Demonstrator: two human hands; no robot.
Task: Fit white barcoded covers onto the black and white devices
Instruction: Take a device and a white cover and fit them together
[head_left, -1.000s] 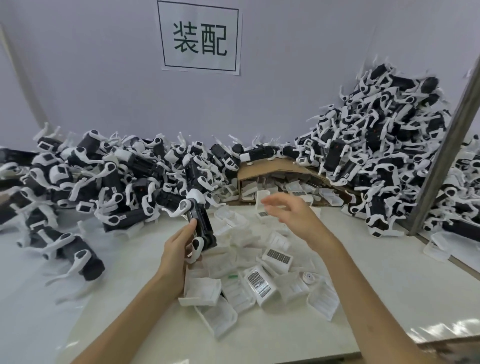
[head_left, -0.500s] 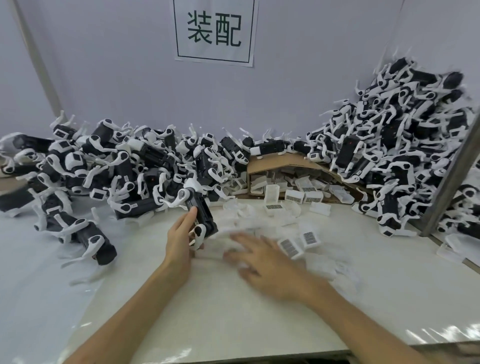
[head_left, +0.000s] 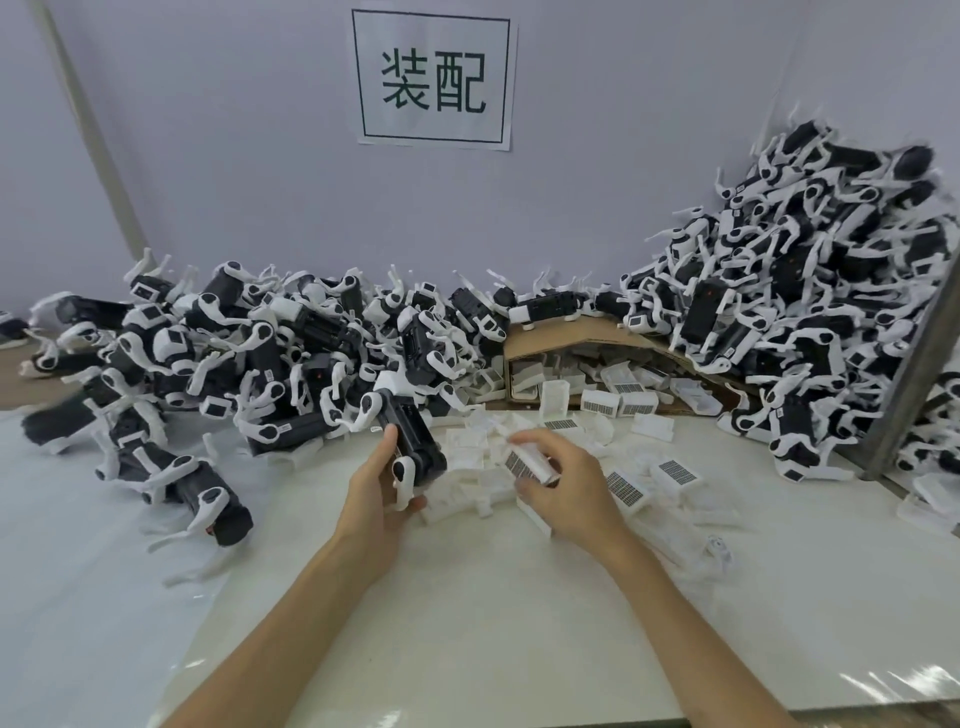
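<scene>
My left hand grips a black and white device just above the table, at the centre. A short way to its right, my right hand holds a white barcoded cover, with the barcode facing up and to the left. The cover and the device are a small gap apart. Several loose white covers lie on the table around and behind my right hand.
Large heaps of black and white devices fill the back left and the back right. A cardboard box with more covers lies on its side between them. A grey post leans at the right. A sign hangs on the wall.
My right hand came down onto the loose covers, picked one up and now holds it beside the device. My left hand kept its grip on the device. The camera shifted slightly.
</scene>
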